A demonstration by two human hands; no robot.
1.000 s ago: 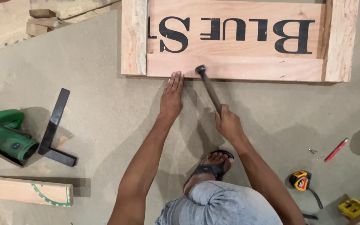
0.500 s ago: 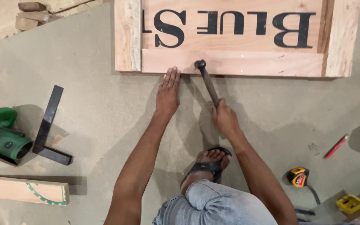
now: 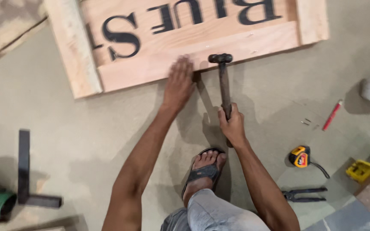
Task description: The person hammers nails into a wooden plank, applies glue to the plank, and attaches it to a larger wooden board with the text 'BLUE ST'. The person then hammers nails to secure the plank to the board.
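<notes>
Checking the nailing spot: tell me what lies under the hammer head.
The dark metal hammer head sits over the pale wooden frame's bottom rail, held by the right hand. Whether a nail sits beneath is hidden. The left hand rests beside it.

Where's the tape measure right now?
In the head view the yellow tape measure lies on the floor to the person's right, beyond the right hand that holds the hammer, just above the black pliers.
</notes>
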